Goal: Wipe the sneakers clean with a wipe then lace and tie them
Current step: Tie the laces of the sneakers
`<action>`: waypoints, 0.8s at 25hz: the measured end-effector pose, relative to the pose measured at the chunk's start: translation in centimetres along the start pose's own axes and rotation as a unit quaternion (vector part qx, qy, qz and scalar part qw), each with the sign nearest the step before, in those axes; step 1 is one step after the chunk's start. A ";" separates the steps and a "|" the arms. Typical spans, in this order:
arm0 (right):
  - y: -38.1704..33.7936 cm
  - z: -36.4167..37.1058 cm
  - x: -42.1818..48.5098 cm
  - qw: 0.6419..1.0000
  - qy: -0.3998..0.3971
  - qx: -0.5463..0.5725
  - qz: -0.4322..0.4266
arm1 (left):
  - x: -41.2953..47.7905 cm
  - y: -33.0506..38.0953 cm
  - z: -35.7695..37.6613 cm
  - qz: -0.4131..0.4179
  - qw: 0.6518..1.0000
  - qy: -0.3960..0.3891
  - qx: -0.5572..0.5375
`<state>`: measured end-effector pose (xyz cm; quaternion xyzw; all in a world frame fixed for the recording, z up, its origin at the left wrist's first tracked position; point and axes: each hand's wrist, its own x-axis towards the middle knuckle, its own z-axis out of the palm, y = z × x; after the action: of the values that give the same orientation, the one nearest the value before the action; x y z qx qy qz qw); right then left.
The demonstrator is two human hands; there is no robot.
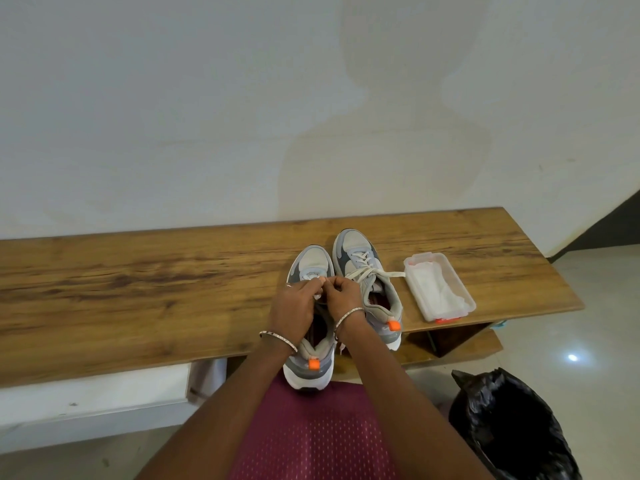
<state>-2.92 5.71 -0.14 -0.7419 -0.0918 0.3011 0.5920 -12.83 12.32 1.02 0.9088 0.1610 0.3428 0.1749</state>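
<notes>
Right, closest to us a black bin bag [512, 427] sits on the floor at the person's right, with a maroon lap below the arms. Both forearms reach forward over the near sneaker [313, 260], which stands with its heel toward the person at the front edge of the wooden bench [138, 289]. The left hand [292, 306] and right hand [343, 296] meet above its tongue, fingers curled, each pinching the white lace [318, 298]. Just beside it on the right, set a little farther back, the second sneaker [363, 268] stands laced, one loose end trailing toward the clear plastic box [462, 284] holding white wipes [433, 289]. Behind it all, a plain pale wall [207, 98].
</notes>
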 end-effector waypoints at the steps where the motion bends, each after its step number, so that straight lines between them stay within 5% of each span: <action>1: -0.1 0.1 0.2 1.000 -0.005 0.008 0.015 | 0.1 -0.2 0.1 0.025 0.999 -0.009 0.033; 6: 0.0 0.7 -0.5 0.998 0.025 -0.049 -0.018 | 1.2 0.2 -0.6 0.029 0.992 -0.099 0.076; 12: -0.3 0.4 -1.3 0.992 0.018 -0.060 -0.110 | 2.3 -0.5 -1.6 -0.203 0.958 -0.162 -0.125; 17: -0.3 0.0 -1.5 0.995 -0.033 0.033 -0.087 | 2.1 -0.3 -1.2 -0.456 0.791 -0.146 -0.381; 20: -0.1 -0.3 -2.5 0.987 -0.037 0.143 -0.061 | 2.7 -0.6 -1.5 -0.512 0.733 -0.136 -0.427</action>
<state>-4.69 4.25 0.81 -0.6313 -0.1144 0.3017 0.7052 -12.02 14.29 3.34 0.5551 0.4133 0.1071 0.7138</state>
